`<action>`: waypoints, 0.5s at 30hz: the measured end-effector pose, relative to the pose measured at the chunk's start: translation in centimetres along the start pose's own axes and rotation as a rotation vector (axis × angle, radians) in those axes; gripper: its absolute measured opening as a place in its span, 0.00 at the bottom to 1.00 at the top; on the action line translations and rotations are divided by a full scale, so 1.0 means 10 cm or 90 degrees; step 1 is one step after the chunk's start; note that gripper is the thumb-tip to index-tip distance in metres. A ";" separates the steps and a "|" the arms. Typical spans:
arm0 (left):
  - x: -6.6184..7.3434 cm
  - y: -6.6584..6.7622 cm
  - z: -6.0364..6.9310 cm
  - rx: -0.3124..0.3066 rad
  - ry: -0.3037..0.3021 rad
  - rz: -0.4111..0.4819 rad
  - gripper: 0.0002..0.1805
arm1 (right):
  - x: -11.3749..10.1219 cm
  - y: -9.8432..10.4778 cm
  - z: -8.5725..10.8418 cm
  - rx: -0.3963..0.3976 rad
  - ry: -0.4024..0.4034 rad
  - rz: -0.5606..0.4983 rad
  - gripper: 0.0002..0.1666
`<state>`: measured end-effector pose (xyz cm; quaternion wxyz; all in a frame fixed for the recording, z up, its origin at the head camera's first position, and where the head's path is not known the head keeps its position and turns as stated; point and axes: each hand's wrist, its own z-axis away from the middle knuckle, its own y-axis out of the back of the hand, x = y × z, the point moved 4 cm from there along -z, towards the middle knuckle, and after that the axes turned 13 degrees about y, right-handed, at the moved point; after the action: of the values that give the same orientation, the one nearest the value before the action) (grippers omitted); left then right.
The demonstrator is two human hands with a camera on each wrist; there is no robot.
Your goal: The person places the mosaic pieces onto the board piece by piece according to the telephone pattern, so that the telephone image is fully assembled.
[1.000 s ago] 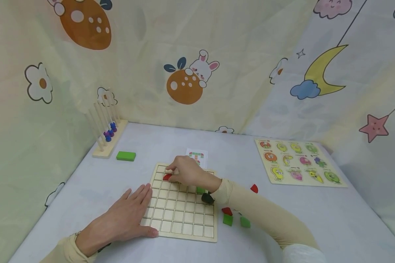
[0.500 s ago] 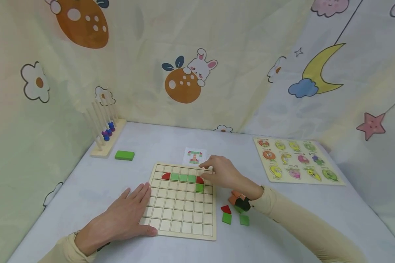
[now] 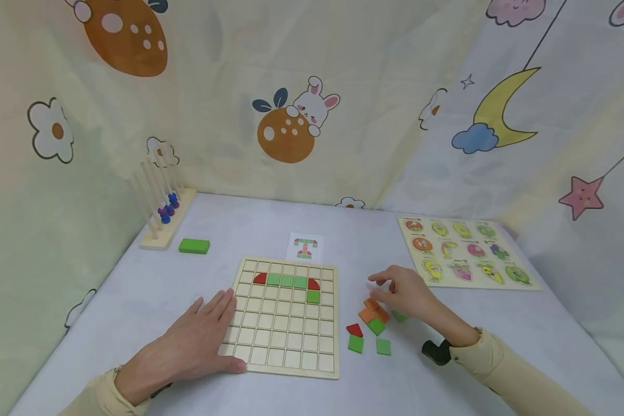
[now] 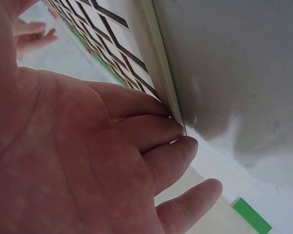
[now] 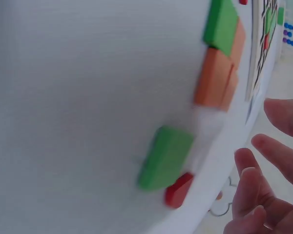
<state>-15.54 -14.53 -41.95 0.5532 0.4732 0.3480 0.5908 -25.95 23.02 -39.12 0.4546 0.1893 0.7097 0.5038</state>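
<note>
My left hand (image 3: 192, 341) lies with straight fingers against the left edge of the wooden grid board (image 3: 270, 338); the left wrist view shows its fingertips (image 4: 185, 146) at that edge. On the board, a row has a red curved piece (image 3: 260, 278), several green squares (image 3: 287, 281) and another red curved piece (image 3: 314, 284). One green square (image 3: 313, 296) sits below the right end. My right hand (image 3: 408, 293) hovers right of the board, fingers loosely bent and holding nothing. Near it lie orange squares (image 3: 366, 315) and a green square (image 5: 167, 158) beside a red piece (image 5: 179, 190).
Nearer me lie a red piece (image 3: 355, 330) and loose green squares (image 3: 383, 346). A pattern card (image 3: 305, 248) lies behind the board. Farther left are a green block (image 3: 194, 246) and a peg stand (image 3: 169, 228) with beads; a fruit puzzle board (image 3: 468, 251) lies back right.
My right hand has moved from the red piece at the row's left end, past the one at its right end, to over the loose pieces. My left hand stays at the board's edge.
</note>
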 end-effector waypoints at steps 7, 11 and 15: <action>0.01 0.00 0.00 -0.008 0.007 -0.001 0.71 | 0.13 0.07 0.33 0.002 -0.054 0.020 0.19; 0.02 0.00 0.00 -0.011 0.004 -0.001 0.71 | 0.17 0.06 0.49 0.000 -0.083 0.033 0.21; 0.02 0.01 0.00 -0.013 0.005 -0.001 0.71 | 0.20 0.01 0.57 -0.012 -0.090 0.030 0.24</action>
<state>-15.59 -14.38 -41.88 0.5570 0.4649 0.3445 0.5958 -22.24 27.57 -40.39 0.4933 0.2367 0.6663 0.5066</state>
